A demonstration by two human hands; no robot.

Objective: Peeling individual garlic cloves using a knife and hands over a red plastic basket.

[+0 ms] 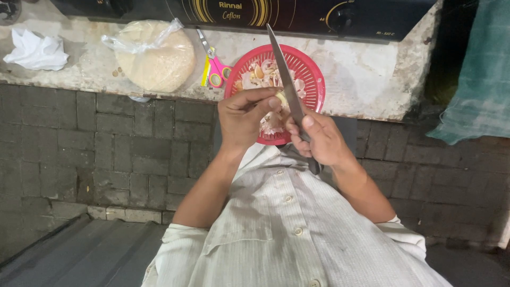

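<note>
My left hand (245,118) pinches a small pale garlic clove (281,98) between thumb and fingertips. My right hand (317,139) grips the dark handle of a long kitchen knife (285,75), blade pointing up and away, its edge resting against the clove. Both hands hover over the near rim of a red round plastic basket (309,72) that holds several peeled cloves and papery skins. The basket sits on a worn stone counter ledge (361,79).
On the ledge lie pink-and-yellow scissors (214,66), a clear bag of flat round breads (155,55) and a crumpled white cloth (35,50). A dark stove (297,16) stands behind. Grey paving bricks (106,143) lie below; green fabric (478,79) hangs at right.
</note>
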